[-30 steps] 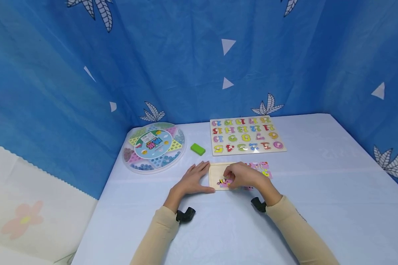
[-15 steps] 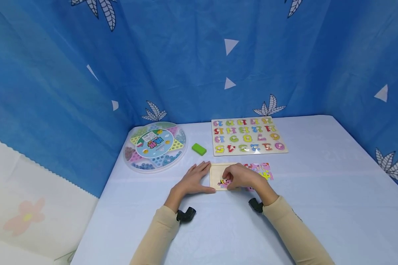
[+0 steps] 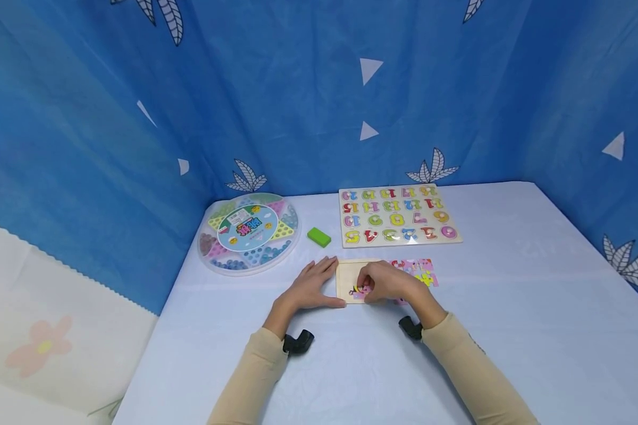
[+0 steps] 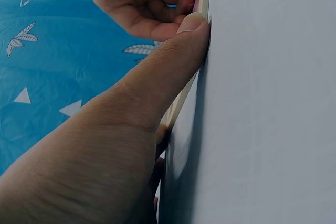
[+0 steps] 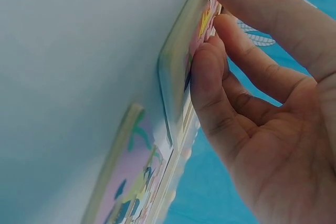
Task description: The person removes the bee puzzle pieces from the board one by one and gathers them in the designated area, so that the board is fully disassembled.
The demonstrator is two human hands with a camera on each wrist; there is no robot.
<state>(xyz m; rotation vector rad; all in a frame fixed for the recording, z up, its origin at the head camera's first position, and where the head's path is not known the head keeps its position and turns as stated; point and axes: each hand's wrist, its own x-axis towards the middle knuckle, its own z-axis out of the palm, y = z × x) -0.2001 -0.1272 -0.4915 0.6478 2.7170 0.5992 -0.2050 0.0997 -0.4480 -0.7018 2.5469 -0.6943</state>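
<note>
A small wooden puzzle tray (image 3: 345, 274) lies flat on the table, with pink and yellow jigsaw pieces (image 3: 359, 291) along its near side. My left hand (image 3: 311, 289) rests at its left edge; the thumb touches the near corner and the fingers reach to the far corner. Over the tray, my right hand (image 3: 390, 283) bends its fingers and thumb around a jigsaw piece (image 5: 203, 22) at the near edge. The palm hides part of the tray. Just right of it, partly covered by the hand, lie more pink jigsaw pieces (image 3: 421, 271).
Behind the tray lies a wooden number board (image 3: 399, 215). A green block (image 3: 319, 237) sits to its left, and a round Chinese checkers box (image 3: 248, 235) with marbles stands farther left. Blue curtain (image 3: 308, 100) borders the white table (image 3: 351, 366) at the back and sides.
Both hands keep nearly the same place on the tray. The right hand has shifted very slightly left, and the head view has moved a little.
</note>
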